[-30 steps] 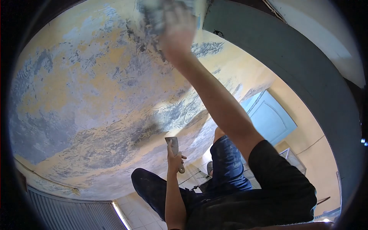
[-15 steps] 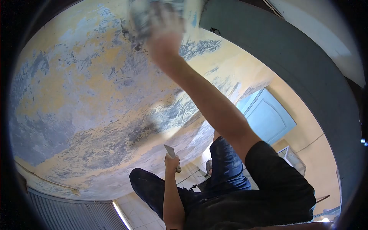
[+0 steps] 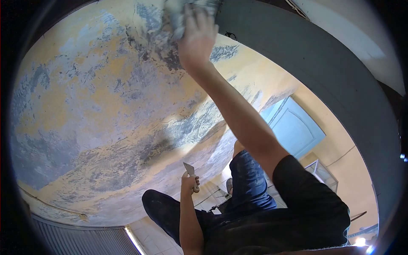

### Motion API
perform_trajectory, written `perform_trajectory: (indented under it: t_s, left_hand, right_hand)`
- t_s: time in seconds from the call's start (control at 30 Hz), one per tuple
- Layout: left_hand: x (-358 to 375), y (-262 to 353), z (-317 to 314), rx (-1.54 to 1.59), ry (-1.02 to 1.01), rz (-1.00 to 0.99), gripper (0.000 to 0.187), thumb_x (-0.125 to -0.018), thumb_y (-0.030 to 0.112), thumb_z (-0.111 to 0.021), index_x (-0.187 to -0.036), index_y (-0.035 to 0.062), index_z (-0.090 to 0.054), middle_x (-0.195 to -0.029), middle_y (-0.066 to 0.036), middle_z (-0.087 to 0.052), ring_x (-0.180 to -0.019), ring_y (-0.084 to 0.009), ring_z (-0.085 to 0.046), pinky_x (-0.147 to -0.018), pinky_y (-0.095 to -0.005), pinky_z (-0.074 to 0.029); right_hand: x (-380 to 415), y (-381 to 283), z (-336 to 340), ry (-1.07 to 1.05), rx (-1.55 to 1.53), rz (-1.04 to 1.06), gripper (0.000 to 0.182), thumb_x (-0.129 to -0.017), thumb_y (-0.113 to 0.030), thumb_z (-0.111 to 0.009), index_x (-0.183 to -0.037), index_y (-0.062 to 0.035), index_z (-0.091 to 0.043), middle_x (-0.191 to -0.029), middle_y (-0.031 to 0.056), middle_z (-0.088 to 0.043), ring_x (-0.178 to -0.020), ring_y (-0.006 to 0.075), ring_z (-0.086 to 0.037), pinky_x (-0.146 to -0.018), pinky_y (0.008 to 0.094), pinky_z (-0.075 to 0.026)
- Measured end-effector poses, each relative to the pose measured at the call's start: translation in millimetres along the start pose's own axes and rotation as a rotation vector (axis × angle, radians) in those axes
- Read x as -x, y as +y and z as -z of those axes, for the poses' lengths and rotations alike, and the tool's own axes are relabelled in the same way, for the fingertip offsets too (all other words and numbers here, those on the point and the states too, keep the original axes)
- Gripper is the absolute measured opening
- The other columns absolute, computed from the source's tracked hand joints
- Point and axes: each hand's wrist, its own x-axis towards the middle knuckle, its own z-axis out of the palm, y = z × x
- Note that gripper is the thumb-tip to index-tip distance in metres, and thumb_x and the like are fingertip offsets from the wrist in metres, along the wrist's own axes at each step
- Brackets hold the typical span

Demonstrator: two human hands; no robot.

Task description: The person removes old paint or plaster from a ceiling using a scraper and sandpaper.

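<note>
My right hand (image 3: 197, 40) is raised high against the patchy yellow and grey wall (image 3: 106, 93). Its fingers lie spread over a greyish flat piece (image 3: 176, 19), pressing it to the wall; what exactly this piece is cannot be made out. Low in the view, my left hand (image 3: 189, 182) is closed round the handle of a putty knife (image 3: 189, 169), whose metal blade points up, away from my legs and near the lower wall.
A grey-green band (image 3: 297, 51) curves along the wall's upper right edge. Beyond my right arm are a light blue door (image 3: 297, 127) and a glass-sided case (image 3: 324, 175). A corrugated shutter (image 3: 85, 240) stands at lower left, beside floor tiles (image 3: 155, 238).
My right hand has shifted a little to the right along the wall with the flat piece. My left hand and the putty knife have barely moved.
</note>
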Motion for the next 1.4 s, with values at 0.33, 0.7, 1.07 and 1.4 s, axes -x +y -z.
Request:
perform_trajectory:
  t_s: [0.33,0.7,1.07,1.4]
  left_hand:
    - [8,4,-2,-0.079,-0.004,-0.014,0.043,-0.088,0.0,-0.053,-0.129,0.0021,-0.04,-0.08,-0.01,-0.054,-0.057,-0.0159,-0.053,-0.046,-0.0319,-0.047]
    - [17,19,-6,-0.183,0.003,0.021,0.04,-0.088,0.006,-0.057,-0.125,0.0001,-0.042,-0.083,-0.01,-0.055,-0.056,-0.016,-0.053,-0.044,-0.0314,-0.046]
    - [18,15,-9,-0.22,0.079,-0.027,0.036,-0.09,0.01,-0.055,-0.122,0.0028,-0.041,-0.065,-0.006,-0.047,-0.048,-0.0132,-0.046,-0.033,-0.0258,-0.028]
    - [24,14,-9,-0.241,0.079,-0.059,0.027,-0.088,0.01,-0.062,-0.108,-0.0012,-0.049,-0.073,-0.006,-0.052,-0.05,-0.0138,-0.05,-0.041,-0.0302,-0.043]
  right_hand:
    - [-13,3,13,0.05,-0.015,-0.181,0.055,-0.084,-0.02,-0.064,-0.134,0.0017,-0.053,-0.136,0.0162,-0.051,-0.125,0.037,-0.047,-0.092,0.0517,-0.039]
    - [-14,-19,-2,0.082,0.033,-0.237,0.063,-0.074,-0.009,-0.071,-0.135,-0.0032,-0.054,-0.139,0.0157,-0.05,-0.127,0.0377,-0.047,-0.105,0.0535,-0.037]
    - [-13,-22,-3,0.098,0.204,-0.211,0.047,-0.088,-0.019,-0.059,-0.131,0.001,-0.057,-0.139,0.0189,-0.051,-0.126,0.0362,-0.046,-0.105,0.0522,-0.036]
    - [-12,-19,0,0.092,0.145,-0.132,0.057,-0.082,-0.02,-0.067,-0.133,-0.0007,-0.054,-0.134,0.0184,-0.054,-0.12,0.0344,-0.05,-0.1,0.0471,-0.041]
